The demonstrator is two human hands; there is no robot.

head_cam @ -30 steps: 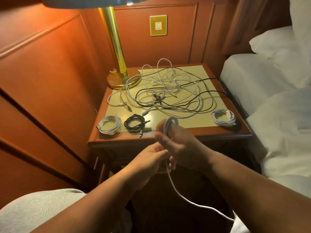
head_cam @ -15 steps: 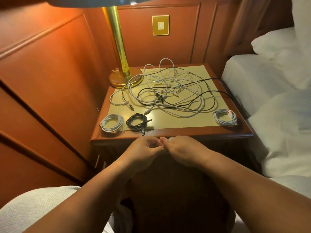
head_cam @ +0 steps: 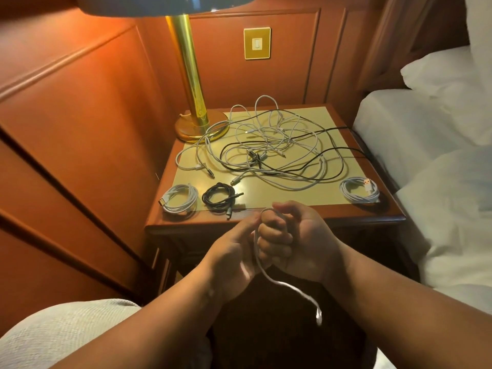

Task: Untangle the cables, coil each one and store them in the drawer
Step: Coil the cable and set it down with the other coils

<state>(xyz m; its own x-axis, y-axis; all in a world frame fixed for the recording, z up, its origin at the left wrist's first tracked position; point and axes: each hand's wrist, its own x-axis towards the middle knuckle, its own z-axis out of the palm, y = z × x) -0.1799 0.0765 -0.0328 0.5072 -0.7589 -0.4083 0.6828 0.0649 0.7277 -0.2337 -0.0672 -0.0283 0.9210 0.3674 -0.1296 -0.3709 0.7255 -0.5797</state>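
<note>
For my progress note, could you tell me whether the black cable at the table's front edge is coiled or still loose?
Coiled: the black cable lies in a tight round bundle, its plugs sticking out.

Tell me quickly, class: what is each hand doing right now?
Left hand: fingers pinch the white cable.
Right hand: fingers curled round the same white cable's loops.

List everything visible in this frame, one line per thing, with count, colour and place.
coiled cables: three; two white, one black; front of nightstand
tangled cables: a pile, white and black, middle of nightstand
held cable: one, white, end hanging below the hands
nightstand: one, brown wood, pale top
lamp: one, brass, back left corner
wall switch: one, gold plate
bed: one, white, right side
left hand: fingers on held cable
right hand: grips held cable
</note>
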